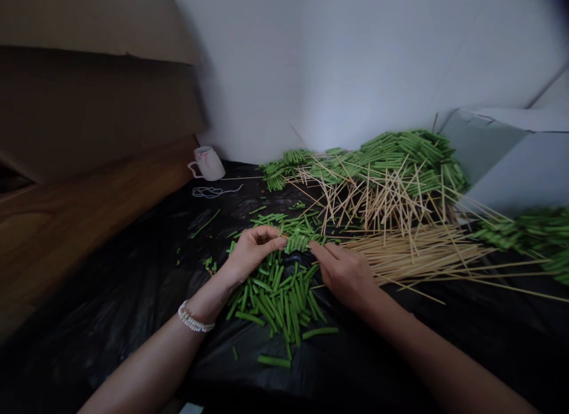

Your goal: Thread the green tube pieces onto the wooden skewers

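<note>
Between my hands is a skewer of cut green beans (297, 242), the short pieces set side by side across the stick. My left hand (255, 248), with a beaded bracelet (194, 319) at the wrist, pinches its left end between thumb and fingers. At its right end my right hand (344, 271) is closed, index finger against the last pieces; its thumb is mostly hidden. Below and behind them spreads a pile of loose cut green beans (284, 301). Just right of my right hand lies a heap of bare wooden skewers (409, 254).
Finished bean skewers (409, 153) are stacked by the wall, sticks pointing forward; more beans (533, 239) lie far right. A white mug (208, 163) and a tangled string (208, 192) are at back left. Black plastic sheeting (146, 295) covers the surface. Cardboard boxes (98, 99) stand at left.
</note>
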`<action>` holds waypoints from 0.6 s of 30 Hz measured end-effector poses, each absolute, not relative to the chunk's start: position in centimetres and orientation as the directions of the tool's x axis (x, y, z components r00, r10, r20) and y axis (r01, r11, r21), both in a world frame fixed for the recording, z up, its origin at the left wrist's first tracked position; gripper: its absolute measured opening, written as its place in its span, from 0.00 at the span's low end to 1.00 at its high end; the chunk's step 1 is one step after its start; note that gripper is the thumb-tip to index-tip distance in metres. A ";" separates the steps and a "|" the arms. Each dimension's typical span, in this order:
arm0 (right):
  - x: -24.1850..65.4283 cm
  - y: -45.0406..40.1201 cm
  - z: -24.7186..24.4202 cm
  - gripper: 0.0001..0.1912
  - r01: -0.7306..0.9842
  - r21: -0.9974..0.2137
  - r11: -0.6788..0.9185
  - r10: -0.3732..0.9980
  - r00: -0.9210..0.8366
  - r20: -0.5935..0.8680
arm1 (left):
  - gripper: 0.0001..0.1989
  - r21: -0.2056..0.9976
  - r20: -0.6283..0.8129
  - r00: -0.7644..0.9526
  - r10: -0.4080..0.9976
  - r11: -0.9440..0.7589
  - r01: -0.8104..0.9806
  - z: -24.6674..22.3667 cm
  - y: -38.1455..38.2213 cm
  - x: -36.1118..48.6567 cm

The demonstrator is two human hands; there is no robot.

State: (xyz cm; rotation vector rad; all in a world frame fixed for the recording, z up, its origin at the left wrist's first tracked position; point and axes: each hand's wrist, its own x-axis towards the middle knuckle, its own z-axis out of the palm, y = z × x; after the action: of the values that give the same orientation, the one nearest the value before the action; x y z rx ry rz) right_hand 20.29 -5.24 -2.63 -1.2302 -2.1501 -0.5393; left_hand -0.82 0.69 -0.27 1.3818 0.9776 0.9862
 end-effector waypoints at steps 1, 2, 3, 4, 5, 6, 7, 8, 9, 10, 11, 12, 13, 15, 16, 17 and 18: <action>20.3 -5.2 -2.6 0.17 0.869 0.049 0.493 0.628 -0.393 0.672 | 0.10 0.999 0.040 0.306 0.951 -0.047 0.018 -0.3 0.7 -0.8; 20.3 -5.3 -2.6 0.17 0.867 0.047 0.496 0.625 -0.394 0.674 | 0.10 0.998 0.051 0.302 0.952 -0.059 0.016 -0.3 0.7 -0.9; 20.3 -5.3 -2.6 0.17 0.865 0.045 0.499 0.622 -0.394 0.676 | 0.10 0.998 0.059 0.297 0.953 -0.067 0.016 -0.3 0.7 -0.9; 20.3 -5.3 -2.6 0.17 0.865 0.044 0.501 0.620 -0.394 0.679 | 0.10 0.997 0.062 0.293 0.954 -0.070 0.018 -0.3 0.7 -0.9; 20.2 -5.3 -2.6 0.17 0.864 0.043 0.502 0.619 -0.393 0.680 | 0.10 0.997 0.061 0.289 0.955 -0.070 0.021 -0.3 0.8 -1.0; 20.2 -5.4 -2.5 0.17 0.863 0.040 0.504 0.619 -0.393 0.680 | 0.10 0.997 0.058 0.288 0.956 -0.068 0.026 -0.3 0.8 -1.0; 20.2 -5.4 -2.5 0.17 0.861 0.035 0.507 0.620 -0.393 0.679 | 0.10 0.997 0.056 0.287 0.956 -0.067 0.028 -0.3 0.8 -1.1; 20.2 -5.4 -2.5 0.17 0.859 0.029 0.511 0.621 -0.393 0.678 | 0.10 0.997 0.054 0.285 0.957 -0.065 0.030 -0.3 0.9 -1.2; 20.2 -5.4 -2.5 0.17 0.857 0.024 0.515 0.622 -0.392 0.678 | 0.10 0.998 0.052 0.282 0.958 -0.063 0.030 -0.3 0.9 -1.3; 20.1 -5.5 -2.5 0.17 0.856 0.020 0.517 0.621 -0.391 0.679 | 0.10 0.998 0.049 0.278 0.959 -0.060 0.029 -0.3 1.0 -1.4; 20.1 -5.5 -2.6 0.17 0.854 0.017 0.519 0.620 -0.390 0.680 | 0.10 0.998 0.046 0.276 0.960 -0.055 0.028 -0.3 1.0 -1.4; 20.1 -5.5 -2.6 0.17 0.853 0.015 0.521 0.619 -0.391 0.681 | 0.10 0.998 0.040 0.277 0.960 -0.050 0.028 -0.3 1.1 -1.5; 20.1 -5.5 -2.6 0.17 0.851 0.013 0.524 0.619 -0.392 0.680 | 0.10 0.999 0.034 0.281 0.959 -0.044 0.031 -0.4 1.1 -1.6; 20.1 -5.5 -2.8 0.18 0.847 0.006 0.531 0.625 -0.396 0.673 | 0.10 0.998 0.027 0.300 0.954 -0.041 0.041 -0.4 1.2 -1.7; 20.1 -5.6 -2.8 0.18 0.846 0.000 0.533 0.632 -0.398 0.665 | 0.10 0.998 0.026 0.310 0.950 -0.044 0.050 -0.5 1.2 -1.8; 20.1 -5.6 -2.8 0.18 0.847 -0.008 0.532 0.643 -0.397 0.655 | 0.10 0.997 0.025 0.319 0.947 -0.048 0.062 -0.5 1.3 -1.9; 20.1 -5.6 -2.9 0.18 0.848 -0.016 0.530 0.655 -0.397 0.643 | 0.10 0.996 0.025 0.325 0.945 -0.053 0.078 -0.5 1.4 -1.9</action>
State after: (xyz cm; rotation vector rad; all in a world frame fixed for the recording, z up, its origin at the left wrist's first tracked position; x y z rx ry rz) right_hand 20.06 -5.62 -2.88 -1.2138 -2.1740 -0.4222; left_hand -1.90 1.36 -0.54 1.4386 1.0020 0.9467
